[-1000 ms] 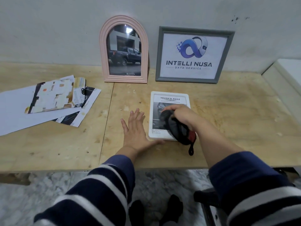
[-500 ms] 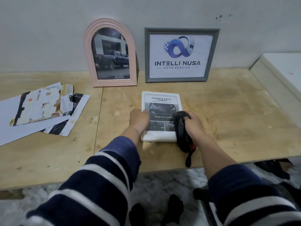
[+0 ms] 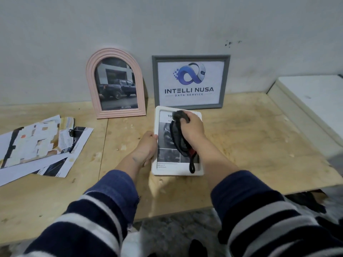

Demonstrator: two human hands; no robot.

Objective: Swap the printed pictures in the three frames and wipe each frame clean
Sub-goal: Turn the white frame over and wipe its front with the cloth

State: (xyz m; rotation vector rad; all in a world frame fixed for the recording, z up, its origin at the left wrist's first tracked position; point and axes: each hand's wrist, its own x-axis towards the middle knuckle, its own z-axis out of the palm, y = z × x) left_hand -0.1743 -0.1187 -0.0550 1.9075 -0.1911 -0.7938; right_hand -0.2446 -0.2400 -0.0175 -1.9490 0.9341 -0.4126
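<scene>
A white frame (image 3: 173, 170) with a car print lies flat on the wooden table (image 3: 250, 145). My left hand (image 3: 146, 148) grips its left edge. My right hand (image 3: 193, 129) presses a dark grey cloth (image 3: 178, 138) onto the upper part of the glass; the cloth's loop trails down to the frame's lower right. A pink arched frame (image 3: 91, 86) holding a truck photo and a grey frame (image 3: 225, 82) holding a logo print lean upright against the wall behind.
Several loose printed sheets (image 3: 37, 145) lie scattered on the table's left part. A white ledge (image 3: 306, 101) rises at the right. The table's front edge runs just below the white frame, with a speckled floor (image 3: 176, 230) beneath.
My right hand has swept the cloth from the frame's lower right up to its top. My left hand went from lying flat beside the frame to gripping its left edge.
</scene>
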